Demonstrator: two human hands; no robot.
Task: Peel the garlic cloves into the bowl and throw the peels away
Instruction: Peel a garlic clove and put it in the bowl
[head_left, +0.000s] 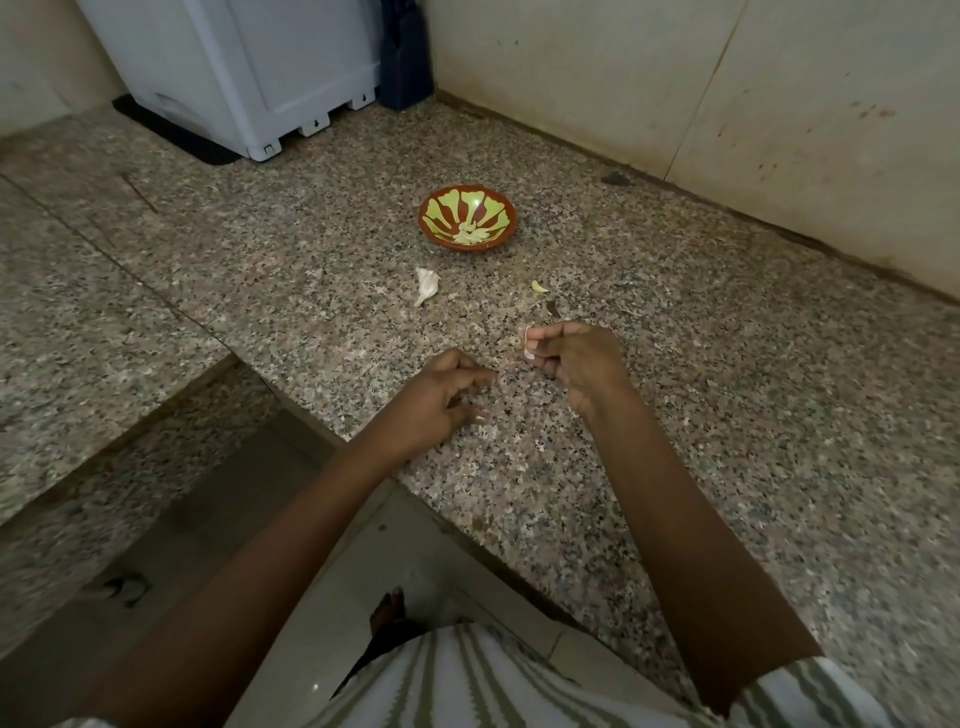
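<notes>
I see the striped shirt (483, 680) nearest. Past it, the left hand (448, 401) is over the speckled surface (727, 415), fingers loosely curled with nothing visible in them. The right hand (574, 364) pinches a thin garlic peel (527, 344). Beyond lie a white garlic piece (426, 286) and a small yellowish bit (539, 287). Farthest, the bowl (501, 205) holds peeled cloves (470, 235).

Dim, soft light; wide-angle edge distortion.

Both bare forearms reach forward and draw close together. The left hand (447, 397) faces palm-down, fingers loosely curled, forefinger stretched toward the right hand (579, 364) just beside it. The right hand's fingers are curled, its fingertips pinching a small pale garlic piece (527, 343).
</notes>
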